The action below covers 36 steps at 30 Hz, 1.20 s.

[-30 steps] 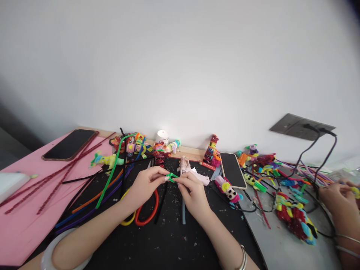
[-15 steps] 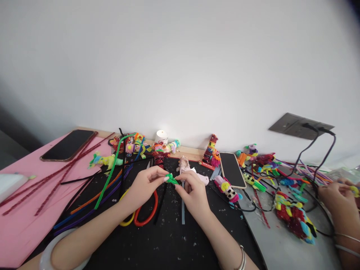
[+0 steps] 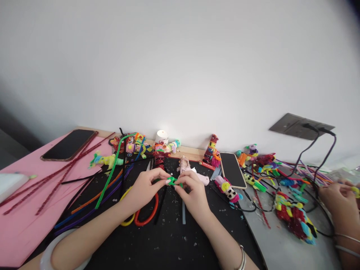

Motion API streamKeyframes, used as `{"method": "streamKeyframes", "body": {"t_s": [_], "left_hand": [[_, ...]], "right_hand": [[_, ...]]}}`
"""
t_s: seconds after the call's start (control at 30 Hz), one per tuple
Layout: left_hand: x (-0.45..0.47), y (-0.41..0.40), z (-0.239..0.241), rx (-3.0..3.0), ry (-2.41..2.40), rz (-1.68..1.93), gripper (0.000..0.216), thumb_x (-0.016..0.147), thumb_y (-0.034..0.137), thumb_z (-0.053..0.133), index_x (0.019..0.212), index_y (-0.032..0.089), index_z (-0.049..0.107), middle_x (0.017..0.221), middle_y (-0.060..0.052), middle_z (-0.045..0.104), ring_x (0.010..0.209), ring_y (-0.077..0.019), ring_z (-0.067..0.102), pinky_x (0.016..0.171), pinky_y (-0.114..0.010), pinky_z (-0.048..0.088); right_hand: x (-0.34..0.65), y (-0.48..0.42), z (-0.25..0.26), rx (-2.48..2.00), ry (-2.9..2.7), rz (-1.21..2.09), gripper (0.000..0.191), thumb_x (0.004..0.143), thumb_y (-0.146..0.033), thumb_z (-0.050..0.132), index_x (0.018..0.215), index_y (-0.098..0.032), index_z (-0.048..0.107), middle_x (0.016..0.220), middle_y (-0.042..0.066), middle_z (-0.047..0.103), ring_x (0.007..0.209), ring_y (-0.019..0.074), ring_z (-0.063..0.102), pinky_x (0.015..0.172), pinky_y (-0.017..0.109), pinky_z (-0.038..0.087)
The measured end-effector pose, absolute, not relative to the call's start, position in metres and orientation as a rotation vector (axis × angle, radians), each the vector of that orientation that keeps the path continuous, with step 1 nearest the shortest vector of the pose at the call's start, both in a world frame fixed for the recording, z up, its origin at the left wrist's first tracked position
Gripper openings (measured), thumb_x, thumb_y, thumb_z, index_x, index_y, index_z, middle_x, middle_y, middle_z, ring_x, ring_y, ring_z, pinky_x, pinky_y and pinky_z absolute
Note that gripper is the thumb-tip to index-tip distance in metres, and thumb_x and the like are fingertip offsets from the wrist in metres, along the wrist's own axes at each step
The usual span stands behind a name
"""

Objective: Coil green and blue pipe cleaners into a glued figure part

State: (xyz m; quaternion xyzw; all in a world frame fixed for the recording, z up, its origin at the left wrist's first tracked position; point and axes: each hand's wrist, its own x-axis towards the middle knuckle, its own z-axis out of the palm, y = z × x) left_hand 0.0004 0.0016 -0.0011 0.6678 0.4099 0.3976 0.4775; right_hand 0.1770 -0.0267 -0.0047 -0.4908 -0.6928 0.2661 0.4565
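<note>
Between my two hands is a small bent piece of green pipe cleaner point(image 3: 172, 180). My left hand point(image 3: 150, 189) pinches its left end between thumb and fingers. The other end sits in the closed fingertips of my right hand point(image 3: 193, 191), which partly cover it. Under my left wrist lie scissors with red and yellow handles point(image 3: 146, 221). Just beyond my right hand rests a pale pink glue gun point(image 3: 200, 176), partly hidden by my fingers. A grey-blue strip point(image 3: 183, 213) lies below that hand on the black mat point(image 3: 157, 251).
Loose pipe cleaners point(image 3: 108, 183) and a dark phone point(image 3: 69, 145) lie left, some on pink card point(image 3: 30, 240). Pipe-cleaner figures point(image 3: 227, 189) and a paper cup point(image 3: 161, 137) stand along the back. A second phone point(image 3: 233, 169), cables and a co-worker's hand point(image 3: 339, 200) are right.
The green piece has turned between my fingertips and now lies flatter, with its right end more covered. Both hands stay in nearly the same place.
</note>
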Motion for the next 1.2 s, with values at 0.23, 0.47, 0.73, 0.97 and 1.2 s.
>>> {"method": "streamKeyframes", "body": {"t_s": [0.23, 0.47, 0.73, 0.97, 1.2], "left_hand": [[0.0, 0.007, -0.006, 1.426, 0.917, 1.025, 0.012, 0.077, 0.026, 0.063, 0.084, 0.017, 0.063, 0.081, -0.003, 0.069, 0.079, -0.018, 0.065, 0.075, -0.03, 0.05], [0.001, -0.002, 0.004, 1.637, 0.976, 0.935, 0.01, 0.079, 0.024, 0.059, 0.08, 0.018, 0.066, 0.08, -0.003, 0.069, 0.078, -0.0188, 0.064, 0.072, -0.028, 0.049], [0.004, 0.001, 0.0, 1.318, 0.921, 1.028, 0.013, 0.078, 0.027, 0.063, 0.085, 0.016, 0.06, 0.082, -0.003, 0.067, 0.08, -0.0182, 0.065, 0.078, -0.03, 0.049], [0.013, -0.009, -0.002, 1.013, 0.79, 1.1, 0.019, 0.08, 0.029, 0.062, 0.092, 0.019, 0.052, 0.085, -0.001, 0.065, 0.086, -0.0177, 0.064, 0.078, -0.029, 0.047], [0.019, -0.017, -0.004, 0.955, 0.675, 1.065, 0.02, 0.083, 0.027, 0.059, 0.095, 0.022, 0.045, 0.093, -0.004, 0.069, 0.091, -0.0199, 0.065, 0.079, -0.03, 0.048]], "right_hand": [[0.177, -0.023, -0.009, -1.17, -1.426, 1.122, 0.028, 0.072, -0.017, 0.059, 0.099, -0.018, 0.064, 0.075, 0.003, 0.063, 0.056, 0.0119, 0.054, 0.052, 0.024, 0.046], [0.18, -0.025, -0.01, -1.313, -1.577, 0.812, 0.014, 0.072, -0.017, 0.062, 0.082, -0.019, 0.072, 0.071, 0.003, 0.065, 0.055, 0.0123, 0.05, 0.051, 0.024, 0.041], [0.176, -0.025, -0.01, -1.215, -1.334, 1.006, 0.033, 0.069, -0.02, 0.062, 0.101, -0.018, 0.06, 0.076, 0.002, 0.061, 0.055, 0.011, 0.051, 0.052, 0.023, 0.043], [0.165, -0.034, -0.007, -1.347, -1.56, 0.839, 0.005, 0.071, -0.019, 0.062, 0.074, -0.017, 0.063, 0.063, -0.001, 0.061, 0.046, 0.0092, 0.044, 0.045, 0.02, 0.037], [0.158, -0.041, -0.008, -1.363, -1.791, 0.656, 0.016, 0.076, -0.012, 0.053, 0.061, -0.018, 0.055, 0.051, -0.004, 0.05, 0.043, 0.0089, 0.039, 0.044, 0.02, 0.031]]}}
